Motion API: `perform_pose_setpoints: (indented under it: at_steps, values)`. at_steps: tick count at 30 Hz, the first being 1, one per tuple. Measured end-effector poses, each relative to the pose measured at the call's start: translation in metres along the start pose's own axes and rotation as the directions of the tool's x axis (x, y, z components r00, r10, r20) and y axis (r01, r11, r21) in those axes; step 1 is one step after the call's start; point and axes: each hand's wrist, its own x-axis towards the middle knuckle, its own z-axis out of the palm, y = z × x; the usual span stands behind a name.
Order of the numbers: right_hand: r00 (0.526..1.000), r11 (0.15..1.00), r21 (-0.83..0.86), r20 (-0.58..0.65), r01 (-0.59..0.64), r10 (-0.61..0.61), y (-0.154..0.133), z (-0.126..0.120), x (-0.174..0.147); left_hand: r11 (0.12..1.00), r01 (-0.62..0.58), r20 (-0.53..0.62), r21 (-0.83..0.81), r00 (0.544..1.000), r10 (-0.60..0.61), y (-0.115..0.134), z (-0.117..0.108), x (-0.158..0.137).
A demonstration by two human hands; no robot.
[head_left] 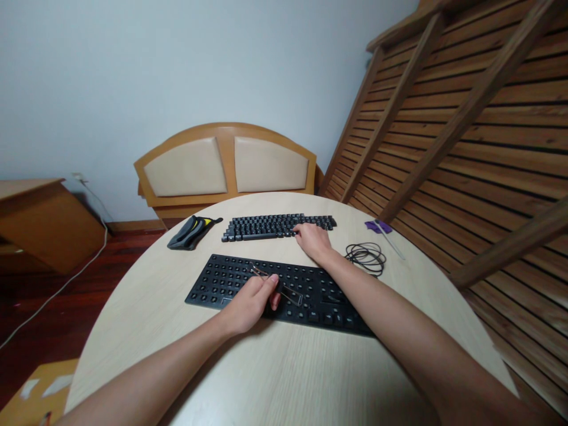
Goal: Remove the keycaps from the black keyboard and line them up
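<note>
My left hand (255,299) is closed around a thin wire keycap puller (258,271), its wire ends pointing up and left. It is held over a black keyboard base (204,290), most of whose key positions show bare switches without caps. My right hand (312,239) reaches past the base, fingertips pinched on a small black keycap at the near edge of the laid-out keycaps (261,225). These black caps stand in rows like a keyboard layout. My right forearm hides part of the base's right side, where several caps are still seated.
A coiled black cable (366,258) lies right of my right forearm. Farther right are a purple cloth (378,226) and a thin pale stick (391,241). A grey and yellow pouch (194,232) lies at the left of the round table (155,319). Wooden slats (444,160) lean at the right.
</note>
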Motion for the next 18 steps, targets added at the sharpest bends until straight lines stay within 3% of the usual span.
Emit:
perform_pose_setpoints:
  at_steps: [18]
  values:
    - [1.000,1.000,0.010,0.010,0.010,-0.010,-0.0035,0.0017,0.0001,1.000,-0.004,0.004,0.000,1.000,0.004,0.0008,-0.0002,0.0006]
